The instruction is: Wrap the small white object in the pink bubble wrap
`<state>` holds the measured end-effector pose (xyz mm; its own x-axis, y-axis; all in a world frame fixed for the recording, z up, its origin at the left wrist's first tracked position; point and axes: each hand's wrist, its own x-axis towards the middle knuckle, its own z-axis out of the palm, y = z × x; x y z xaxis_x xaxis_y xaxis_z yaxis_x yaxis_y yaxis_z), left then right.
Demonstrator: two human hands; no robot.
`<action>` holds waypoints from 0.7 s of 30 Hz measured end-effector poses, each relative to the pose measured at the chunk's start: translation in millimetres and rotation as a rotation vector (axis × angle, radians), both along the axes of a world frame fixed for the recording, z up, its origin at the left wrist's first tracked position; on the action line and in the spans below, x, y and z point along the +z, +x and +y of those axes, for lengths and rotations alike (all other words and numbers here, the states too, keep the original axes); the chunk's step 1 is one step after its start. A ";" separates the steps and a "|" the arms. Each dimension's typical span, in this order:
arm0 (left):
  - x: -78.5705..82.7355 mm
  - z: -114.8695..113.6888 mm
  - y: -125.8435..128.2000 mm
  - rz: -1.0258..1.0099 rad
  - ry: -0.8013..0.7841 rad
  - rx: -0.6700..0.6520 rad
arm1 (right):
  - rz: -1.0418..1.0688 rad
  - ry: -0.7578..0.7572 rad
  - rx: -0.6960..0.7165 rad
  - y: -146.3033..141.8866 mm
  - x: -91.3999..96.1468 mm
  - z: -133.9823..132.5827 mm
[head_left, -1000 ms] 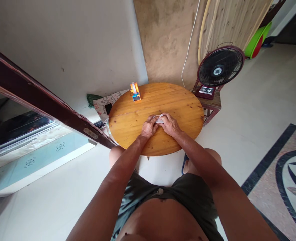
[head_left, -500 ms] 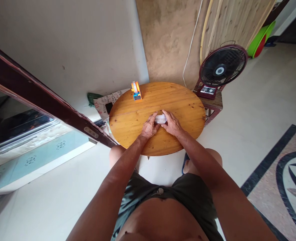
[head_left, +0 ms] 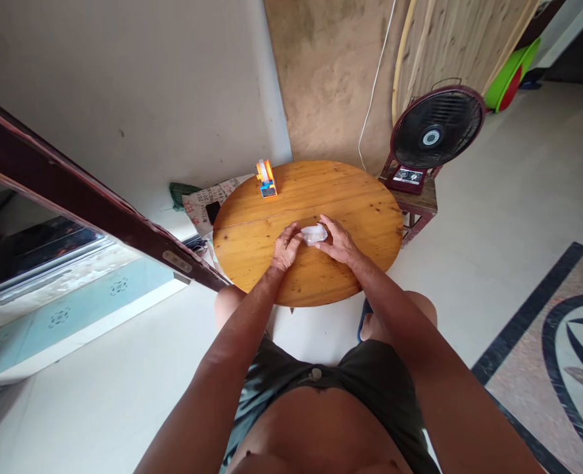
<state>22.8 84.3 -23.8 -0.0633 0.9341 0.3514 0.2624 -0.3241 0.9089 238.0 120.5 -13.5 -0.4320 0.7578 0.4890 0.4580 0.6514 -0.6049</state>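
Note:
A small whitish, see-through packet (head_left: 314,235) is at the middle of the round wooden table (head_left: 272,224); its exact kind is too small to make out. My right hand (head_left: 339,242) curves around its right end, fingers at the far edge and thumb at the near edge. At the packet's left end is my left hand (head_left: 286,247), its fingers loosely bent and apart, the tips close beside the packet. Whether those tips touch it I cannot tell.
An orange and blue tape dispenser (head_left: 266,179) stands at the table's far left edge. Right of the table, a fan (head_left: 432,137) rests on a wooden stool (head_left: 422,201). A dark phone-like object (head_left: 213,211) lies on printed sacking (head_left: 197,207) at left.
My left hand has drawn slightly left and its fingers have loosened from the packet, so more of it shows. My right hand stays around the right end.

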 end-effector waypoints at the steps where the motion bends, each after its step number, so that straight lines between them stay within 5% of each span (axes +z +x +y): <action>1: 1.4 -0.7 0.3 0.001 0.003 0.022 | 0.000 -0.003 0.001 0.3 -0.6 0.3; 11: 7.6 -3.0 1.1 -0.006 0.039 -0.003 | 0.100 0.068 0.064 3.5 10.6 -10.9; 16: 2.6 -7.9 0.5 -0.052 -0.018 -0.149 | 0.097 0.082 0.100 2.5 13.6 -19.2; 21: 0.6 -18.3 -4.6 0.149 0.057 -0.256 | -0.036 0.088 0.176 1.5 11.8 -26.4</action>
